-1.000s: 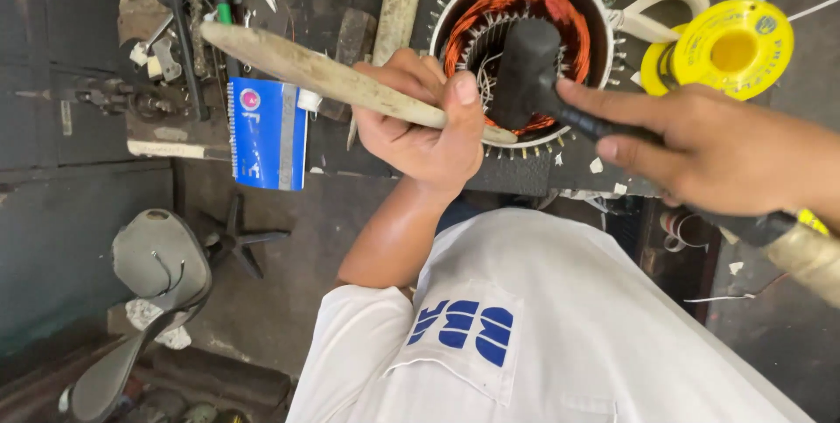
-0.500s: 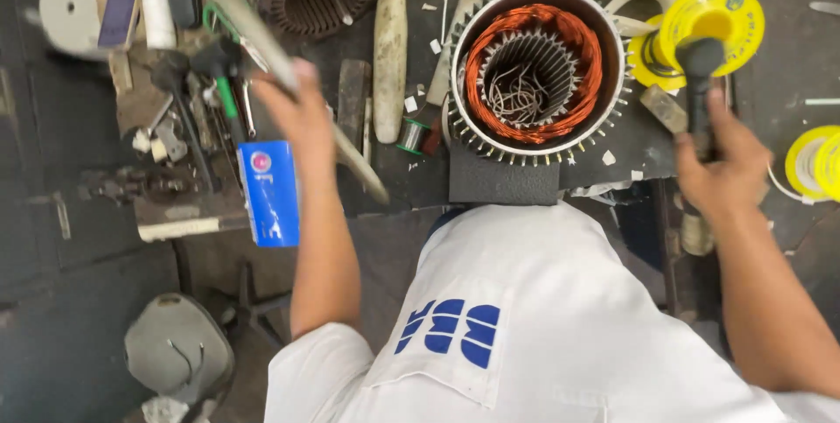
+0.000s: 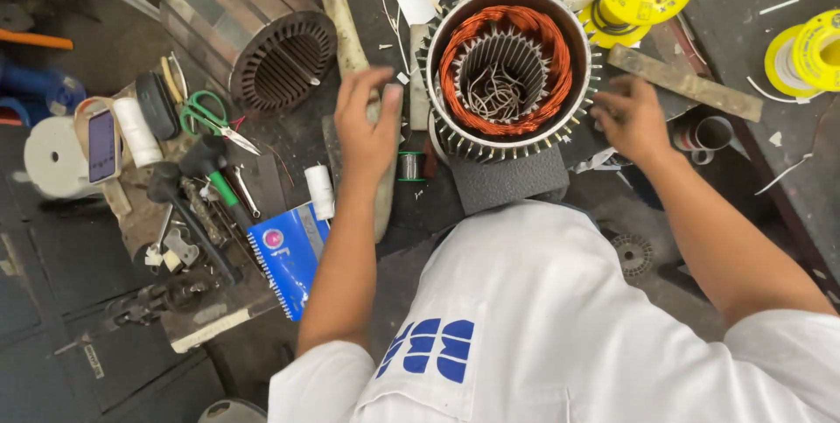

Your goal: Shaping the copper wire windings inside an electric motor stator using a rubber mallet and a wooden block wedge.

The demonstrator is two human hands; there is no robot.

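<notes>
Two hands: your left hand (image 3: 367,125) hovers open, palm down, over the long pale wooden stick (image 3: 357,64); your right hand (image 3: 632,117), open too, rests by the stator.
Stator: round steel stator with copper winding (image 3: 507,69) sits upright on a dark foam block (image 3: 509,182); wire ends loose in the bore, so lead work looks unfinished.
Room: dark cluttered bench (image 3: 744,47) crowded left; near edge close.

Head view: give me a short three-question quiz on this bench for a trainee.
1. True or false: the left hand is closed around a paintbrush.
2. The windings inside the stator beside the right hand are: A copper-orange, B green, C white.
3. Fill in: the scissors have ___ handles.

Key: 1 false, the hand is open. 2 A. 3 green.
</notes>
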